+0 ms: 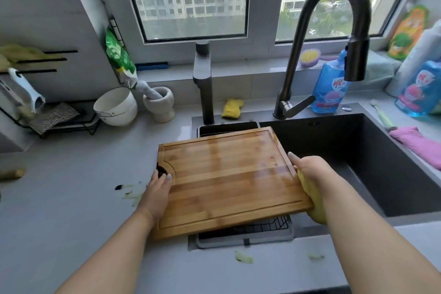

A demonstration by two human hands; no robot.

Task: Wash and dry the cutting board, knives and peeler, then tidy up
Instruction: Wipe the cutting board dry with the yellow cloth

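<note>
In the head view, the bamboo cutting board (pixel 229 179) is held at the centre of the frame, above a wire drainer basket (pixel 245 231) at the left end of the dark sink (pixel 358 150). Its left edge is gripped by the left hand (pixel 158 190), whose fingers (pixel 167 178) are curled over the rim beside the handle hole. The right edge is held by the right hand (pixel 310 169), thumb on top, with a yellow cloth (pixel 315 200) pressed beneath; the remaining fingers are hidden.

The board appears glossy, probably wet, so a slip into the basin could be caused by a loose hold. The faucet (pixel 334 31) at upper right could be struck if the board is swung upward. Peel scraps (pixel 243 257) on the table (pixel 71 198) could be picked up again by a cleaned board set down there.
</note>
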